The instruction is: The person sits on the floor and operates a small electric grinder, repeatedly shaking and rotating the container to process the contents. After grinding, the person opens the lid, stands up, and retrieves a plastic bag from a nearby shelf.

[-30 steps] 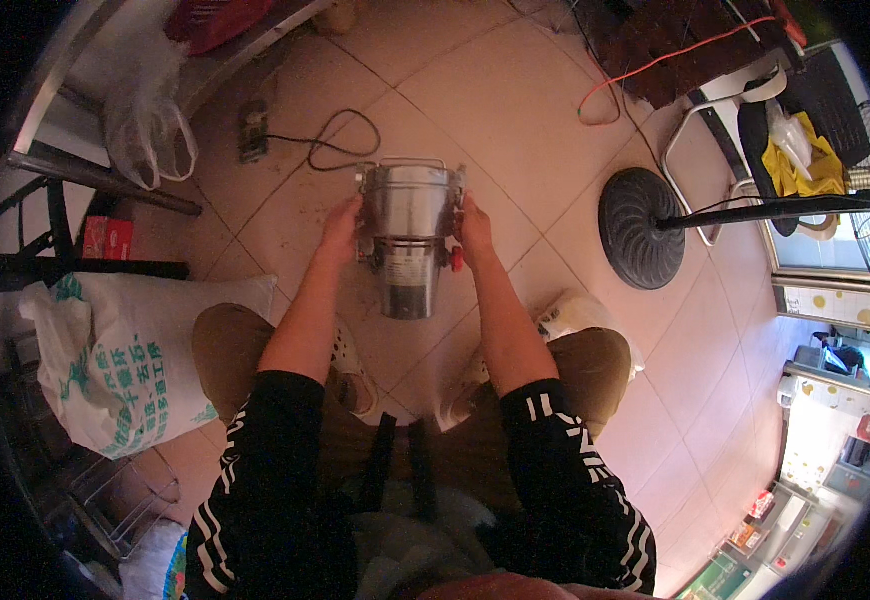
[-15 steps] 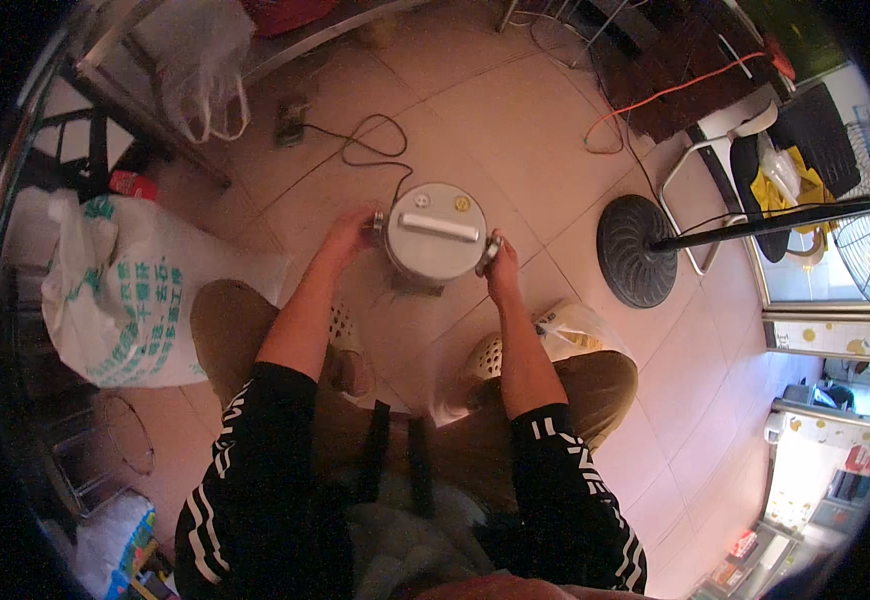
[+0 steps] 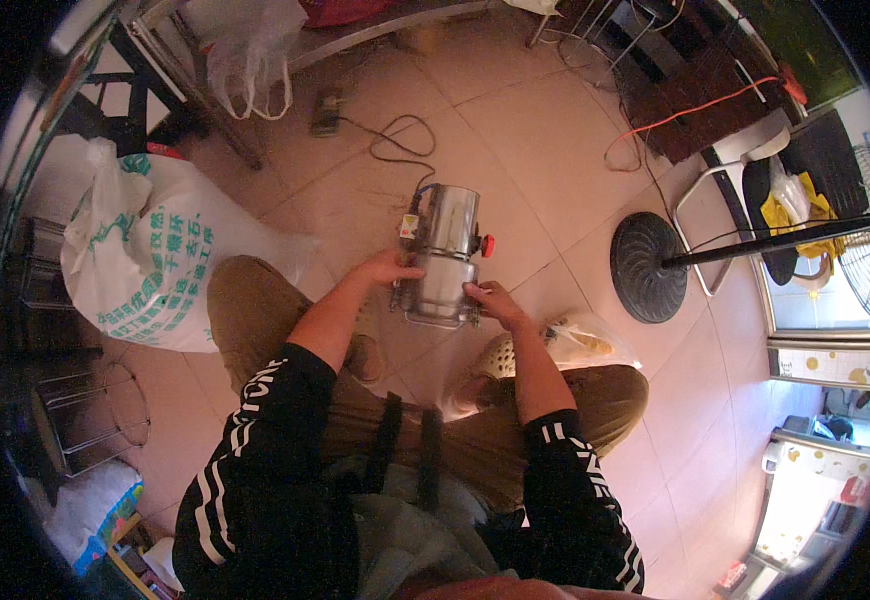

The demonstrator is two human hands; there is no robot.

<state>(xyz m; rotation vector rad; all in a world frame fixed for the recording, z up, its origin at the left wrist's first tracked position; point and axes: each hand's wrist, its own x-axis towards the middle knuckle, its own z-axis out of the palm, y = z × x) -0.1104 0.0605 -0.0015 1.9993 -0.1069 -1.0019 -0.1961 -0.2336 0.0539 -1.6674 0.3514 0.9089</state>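
A shiny stainless-steel electric grinder (image 3: pixel 451 222) is held tilted over the floor between my knees. Its lidded end leans toward me, and its side with a red knob and a cord socket shows. My left hand (image 3: pixel 391 268) grips the left side near the lid, fingers pressed to the metal. On the opposite side, my right hand (image 3: pixel 496 303) is closed at the edge of the lid, by a side clamp. The grinder's black power cord (image 3: pixel 402 150) loops away across the tiles.
A large white sack (image 3: pixel 145 260) with green print stands at my left. To the right is a black round fan base (image 3: pixel 647 267) with its pole. A clear plastic bag (image 3: pixel 595 342) lies by my right foot. An orange cord (image 3: pixel 695 108) runs at the far right.
The grinder was upright with its lid and top handle facing up; it has been tipped toward me. Both my hands have moved lower in the view with it.
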